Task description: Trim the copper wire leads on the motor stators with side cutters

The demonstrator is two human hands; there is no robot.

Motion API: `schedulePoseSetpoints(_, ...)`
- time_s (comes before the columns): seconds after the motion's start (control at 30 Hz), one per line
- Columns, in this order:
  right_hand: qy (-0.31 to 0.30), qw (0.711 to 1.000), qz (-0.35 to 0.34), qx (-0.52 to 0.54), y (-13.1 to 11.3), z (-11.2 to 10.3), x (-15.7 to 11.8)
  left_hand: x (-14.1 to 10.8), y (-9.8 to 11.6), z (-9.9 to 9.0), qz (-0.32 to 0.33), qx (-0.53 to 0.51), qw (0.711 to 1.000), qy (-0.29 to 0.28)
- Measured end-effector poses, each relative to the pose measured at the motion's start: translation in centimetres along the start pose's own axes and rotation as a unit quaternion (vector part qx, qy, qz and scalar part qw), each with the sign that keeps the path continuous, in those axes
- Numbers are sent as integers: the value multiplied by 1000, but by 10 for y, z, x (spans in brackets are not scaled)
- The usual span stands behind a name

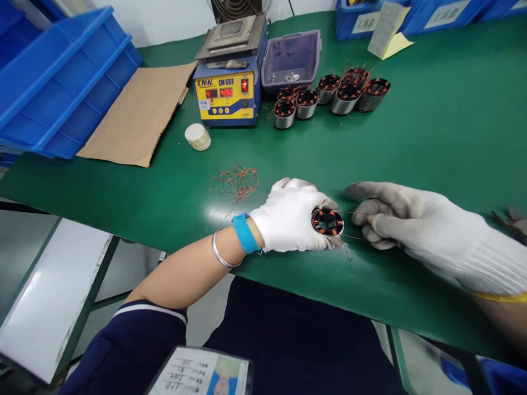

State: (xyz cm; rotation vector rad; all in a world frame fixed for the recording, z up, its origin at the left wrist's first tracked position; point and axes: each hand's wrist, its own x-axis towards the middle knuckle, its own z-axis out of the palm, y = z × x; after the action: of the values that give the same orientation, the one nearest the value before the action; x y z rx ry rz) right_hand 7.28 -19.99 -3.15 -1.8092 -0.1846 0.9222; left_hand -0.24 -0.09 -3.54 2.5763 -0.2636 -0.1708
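My left hand (291,216), in a white glove, grips a small motor stator (328,222) low over the green bench. The stator is a metal ring with dark inner slots and copper windings, its open end facing up. Thin copper wires (348,237) stick out of its right side. Just to the right, my gloved right hand (405,219) has thumb and fingers pinched on the end of a copper wire from the stator, its index finger stretched out. Left of the left hand lies a loose heap of copper wire offcuts (239,182).
Behind stand several stators (346,97), a purple bin (291,57) and a blue-yellow CM 558 heating unit (226,90). A round white block (198,136), cardboard (138,112) and blue crates (66,82) are left. A dark tool (510,226), partly cut off, lies at the right edge.
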Motion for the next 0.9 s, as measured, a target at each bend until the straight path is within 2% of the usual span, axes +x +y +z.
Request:
schedulePoseSetpoints(0.07,29,997,-15,-74,0,0,-2,0,0,-1,2,-2,1000,0)
schedulePoseSetpoints(0.1,76,988,-38,-130,-1,0,-4,0,0,-1,3,-2,1000,-2)
schedulePoseSetpoints(0.13,128,969,-72,-198,-2,1,-6,0,0,-2,4,-3,1000,-4)
schedulePoseSetpoints(0.2,205,905,-186,-324,-5,2,-12,1,0,-3,7,-5,1000,-7)
schedulePoseSetpoints(0.23,200,872,-248,-370,-5,2,-15,1,0,-3,10,-5,1000,-7)
schedulePoseSetpoints(0.27,169,847,-293,-410,-4,2,-17,1,0,-3,13,-4,1000,-6)
schedulePoseSetpoints(0.33,88,822,-301,-475,0,1,-19,2,-1,-4,18,0,1000,-6)
schedulePoseSetpoints(0.4,55,825,-224,-515,6,-1,-18,2,-1,-4,19,2,1000,-10)
schedulePoseSetpoints(0.47,63,833,-167,-524,8,-3,-17,2,-1,-4,20,1,1000,-15)
schedulePoseSetpoints(0.53,83,834,-167,-519,7,-5,-16,2,-1,-5,25,1,999,-19)
schedulePoseSetpoints(0.63,90,817,-186,-539,3,-6,-14,2,-1,-6,30,5,999,-23)
schedulePoseSetpoints(0.73,42,806,-208,-553,4,-6,-10,2,-1,-7,32,9,999,-25)
schedulePoseSetpoints(0.9,-22,828,-222,-515,7,-5,-5,1,-2,-6,35,19,999,-17)
